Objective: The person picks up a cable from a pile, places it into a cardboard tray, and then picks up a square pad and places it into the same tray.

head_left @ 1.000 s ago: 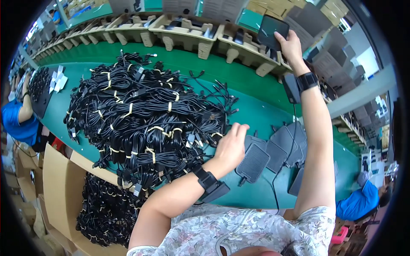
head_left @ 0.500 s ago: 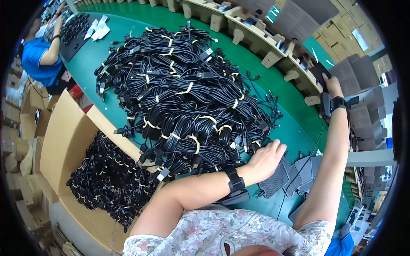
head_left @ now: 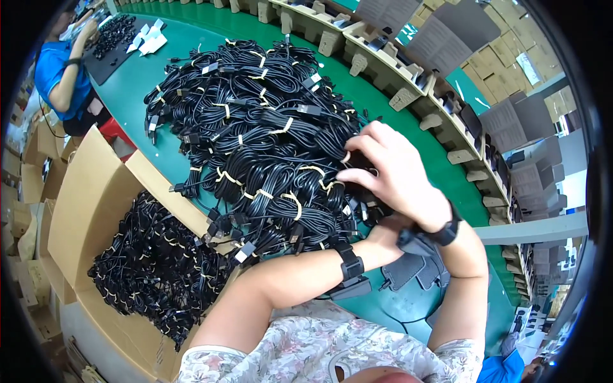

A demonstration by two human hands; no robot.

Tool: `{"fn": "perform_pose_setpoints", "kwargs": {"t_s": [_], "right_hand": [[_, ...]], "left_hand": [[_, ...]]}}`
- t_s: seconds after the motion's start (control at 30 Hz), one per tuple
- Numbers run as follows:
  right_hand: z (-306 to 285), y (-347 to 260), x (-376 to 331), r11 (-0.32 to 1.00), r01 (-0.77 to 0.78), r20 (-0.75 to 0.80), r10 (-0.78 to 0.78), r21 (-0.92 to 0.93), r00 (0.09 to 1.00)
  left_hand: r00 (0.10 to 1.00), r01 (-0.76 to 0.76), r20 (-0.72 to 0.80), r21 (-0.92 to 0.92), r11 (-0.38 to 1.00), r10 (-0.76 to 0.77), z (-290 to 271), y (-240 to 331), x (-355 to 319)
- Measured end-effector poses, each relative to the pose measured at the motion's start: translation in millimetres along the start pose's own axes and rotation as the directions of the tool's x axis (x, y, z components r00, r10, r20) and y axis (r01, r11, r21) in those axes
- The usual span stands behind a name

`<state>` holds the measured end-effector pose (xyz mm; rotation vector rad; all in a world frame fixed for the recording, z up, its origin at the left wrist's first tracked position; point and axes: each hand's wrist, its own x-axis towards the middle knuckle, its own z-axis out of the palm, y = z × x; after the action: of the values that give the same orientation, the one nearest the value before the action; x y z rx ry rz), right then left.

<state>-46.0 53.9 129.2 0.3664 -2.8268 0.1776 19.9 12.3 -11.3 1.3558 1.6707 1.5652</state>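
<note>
Well, closest in, I had the box [head_left: 92,191] standing just beside the table [head_left: 121,96] on the L, prob. b/c its lower coils [head_left: 169,268] were then w/in easy arm's reach. Some dark pads [head_left: 402,271] lay bunched at the near R, off to one side of the cables [head_left: 268,147], I'd guess so the two didn't mix.

Just beyond, my L hand [head_left: 386,235] was tucked under the R wrist, mostly hidden; couldn't tell its grip or if it had anything. My R hand [head_left: 397,167] crossed above it, arched at the R edge of the cables, thumb & fingers well apart in a C; no coil clearly btwn them, contact hard to judge.

The cables sat mid-table in one big mound, bundles cinched w/ pale ties [head_left: 283,129], prob. vs. tangling. Farther back, trays [head_left: 329,43] ran in a row along the far side, out of the arms' way imo. Far L, a co-worker [head_left: 60,76] in blue was by a dark mat [head_left: 102,71].
</note>
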Motion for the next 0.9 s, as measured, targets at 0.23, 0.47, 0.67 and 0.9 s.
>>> {"fn": "perform_pose_setpoints", "kwargs": {"t_s": [0.23, 0.47, 0.67, 0.9], "right_hand": [[-8.0, 2.5, -16.3, 0.567, -0.236, 0.000, 0.384, 0.789, 0.923], [-62.7, 20.1, -103.9, 0.234, -0.310, 0.107, 0.615, 0.921, 0.781], [-105.2, 12.3, -177.1, 0.368, -0.433, 0.008, 0.754, 0.823, 0.657], [-97.9, -30.4, -200.3, 0.200, -0.535, 0.267, 0.694, 0.821, 0.668]], "left_hand": [[0.953, -0.286, -0.125, -0.057, 0.957, 0.277, -4.2, -5.0, 7.1], [0.991, -0.063, -0.123, -0.022, 0.998, 0.060, -12.5, 3.2, 5.5], [0.976, -0.118, -0.191, -0.071, 0.990, 0.103, -16.7, 15.2, 4.8], [0.781, -0.355, -0.385, 0.375, 0.856, 0.492, -29.1, 44.0, 9.6]]}}
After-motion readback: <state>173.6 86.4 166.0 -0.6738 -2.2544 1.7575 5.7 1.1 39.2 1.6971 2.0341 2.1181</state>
